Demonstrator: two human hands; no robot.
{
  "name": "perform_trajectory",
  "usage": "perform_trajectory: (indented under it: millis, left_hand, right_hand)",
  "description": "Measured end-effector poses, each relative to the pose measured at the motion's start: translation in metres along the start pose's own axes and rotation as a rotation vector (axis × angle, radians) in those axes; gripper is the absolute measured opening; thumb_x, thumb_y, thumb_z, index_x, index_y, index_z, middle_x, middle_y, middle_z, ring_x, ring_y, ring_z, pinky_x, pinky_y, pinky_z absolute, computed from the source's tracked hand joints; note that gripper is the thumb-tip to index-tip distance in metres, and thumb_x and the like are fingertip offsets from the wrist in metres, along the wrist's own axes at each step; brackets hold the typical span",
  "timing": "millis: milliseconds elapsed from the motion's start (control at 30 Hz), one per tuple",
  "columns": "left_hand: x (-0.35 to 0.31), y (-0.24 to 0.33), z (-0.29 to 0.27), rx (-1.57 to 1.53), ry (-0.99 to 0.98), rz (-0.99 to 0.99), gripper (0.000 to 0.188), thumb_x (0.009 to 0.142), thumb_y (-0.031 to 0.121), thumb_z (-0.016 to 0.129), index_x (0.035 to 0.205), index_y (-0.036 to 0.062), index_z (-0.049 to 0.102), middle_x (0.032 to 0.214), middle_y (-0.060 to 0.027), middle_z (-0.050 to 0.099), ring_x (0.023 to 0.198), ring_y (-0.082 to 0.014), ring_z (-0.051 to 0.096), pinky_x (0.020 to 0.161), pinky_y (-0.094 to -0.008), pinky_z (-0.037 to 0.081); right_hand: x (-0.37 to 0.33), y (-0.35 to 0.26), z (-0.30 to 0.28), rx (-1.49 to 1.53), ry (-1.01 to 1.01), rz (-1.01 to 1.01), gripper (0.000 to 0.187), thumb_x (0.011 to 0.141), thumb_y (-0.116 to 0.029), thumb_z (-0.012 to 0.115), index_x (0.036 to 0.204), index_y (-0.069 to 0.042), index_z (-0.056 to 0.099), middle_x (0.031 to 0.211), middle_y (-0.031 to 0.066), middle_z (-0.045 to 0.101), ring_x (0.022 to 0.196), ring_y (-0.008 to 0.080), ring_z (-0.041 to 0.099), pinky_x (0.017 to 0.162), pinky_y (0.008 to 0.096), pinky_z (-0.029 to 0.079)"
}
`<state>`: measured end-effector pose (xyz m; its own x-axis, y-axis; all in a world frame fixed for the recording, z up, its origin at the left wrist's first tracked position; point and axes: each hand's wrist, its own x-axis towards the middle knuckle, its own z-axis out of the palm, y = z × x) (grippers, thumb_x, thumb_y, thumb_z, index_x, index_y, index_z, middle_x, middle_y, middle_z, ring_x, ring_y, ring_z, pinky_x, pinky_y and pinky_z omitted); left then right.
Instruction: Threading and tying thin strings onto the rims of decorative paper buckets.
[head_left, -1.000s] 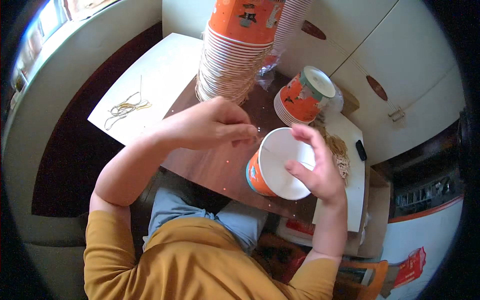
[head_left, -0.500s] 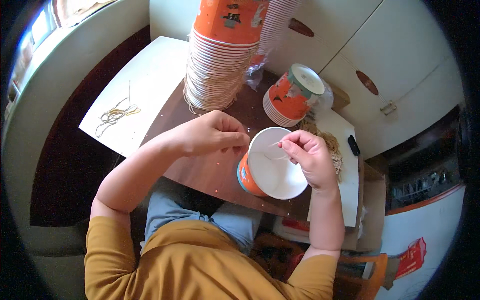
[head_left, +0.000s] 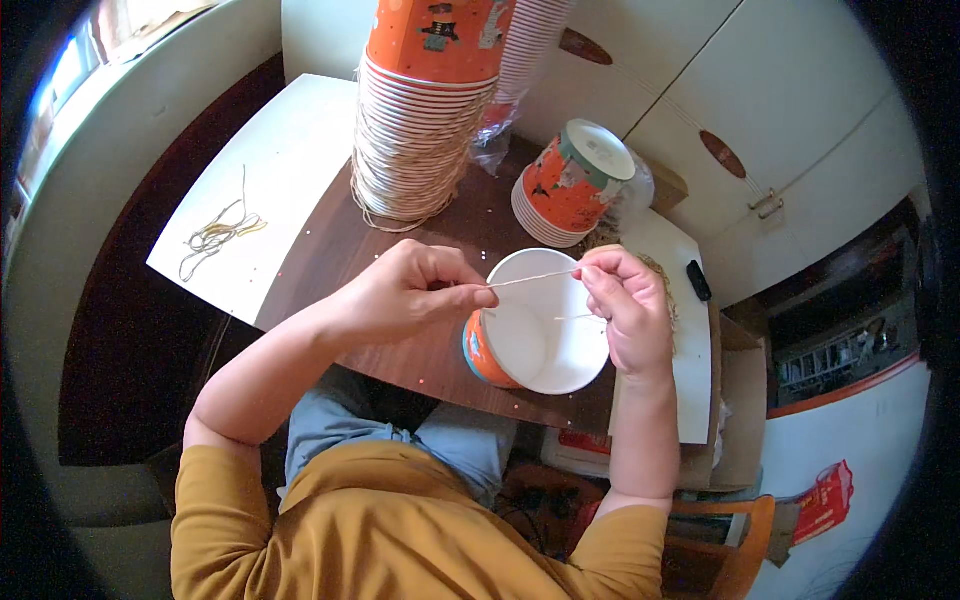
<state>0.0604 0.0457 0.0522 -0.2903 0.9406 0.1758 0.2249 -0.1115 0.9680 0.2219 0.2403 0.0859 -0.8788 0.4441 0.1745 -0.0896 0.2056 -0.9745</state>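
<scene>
Looks like the threading step: left hand [head_left: 415, 295] and right hand [head_left: 630, 310] each pinch an end of a thin string [head_left: 530, 280], stretched taut over the orange paper cup [head_left: 535, 335] at the near table edge. Next probably needs careful aim at the rim. Behind: a short cup stack [head_left: 570, 185], then a tall orange stack [head_left: 425, 110]. Loose strings [head_left: 215, 235] lie far left.

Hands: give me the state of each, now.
Left hand: closed, pinching one end of the string.
Right hand: closed, pinching the other end over the cup.
</scene>
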Motion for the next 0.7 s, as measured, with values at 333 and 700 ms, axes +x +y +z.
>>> perform_trajectory:
  millis: [333,700]
  left_hand:
    - [-0.002,0.005,-0.003,0.018,-0.042,-0.127,0.023,0.091,0.02,0.062,0.093,-0.0012,0.069,0.076,-0.005,0.066,0.073,-0.0066,0.056,0.067,-0.0258,0.047]
    - [0.017,0.027,0.0,0.116,-0.221,-0.265,0.024,0.089,0.022,0.061,0.091,-0.0015,0.068,0.063,0.001,0.055,0.061,-0.005,0.046,0.056,-0.0254,0.041]
  right_hand:
    - [-0.005,0.008,0.001,-0.778,-0.065,-0.258,0.018,0.074,-0.007,0.063,0.09,0.0,0.059,0.093,0.013,0.059,0.088,0.0258,0.06,0.082,0.0334,0.046]
    - [-0.007,0.001,0.038,-0.165,-0.319,0.054,0.042,0.081,-0.006,0.069,0.12,-0.001,0.054,0.092,0.0023,0.06,0.072,0.0073,0.058,0.065,0.0216,0.048]
